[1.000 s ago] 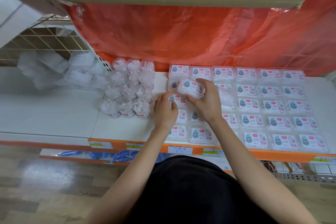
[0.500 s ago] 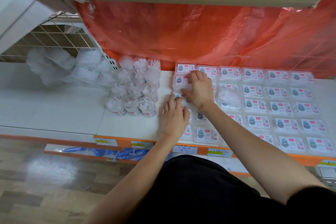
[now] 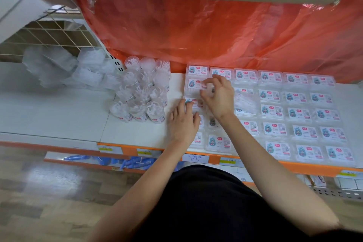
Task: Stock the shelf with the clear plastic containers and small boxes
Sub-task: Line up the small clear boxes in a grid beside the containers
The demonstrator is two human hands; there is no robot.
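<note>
White shelf (image 3: pixel 59 116), orange front strip (image 3: pixel 290 167), yellow tags (image 3: pixel 105 149); red-orange plastic sheet (image 3: pixel 196 35) at the far side; clear small boxes (image 3: pixel 306 133) bear white labels (image 3: pixel 275 127) with red badges, teal figures; clear round containers (image 3: pixel 141 94), left, show white.

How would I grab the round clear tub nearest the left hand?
Grip the round clear tub around its upper sides, coming from above. It stands upright, and other tubs crowd its back and left, so its top is freest.

goods on the shelf (image 3: pixel 59 116)
round containers (image 3: pixel 141 94) stand left of the flat boxes (image 3: pixel 294 112); loose bags (image 3: pixel 59 67) lie further left, behind
</note>
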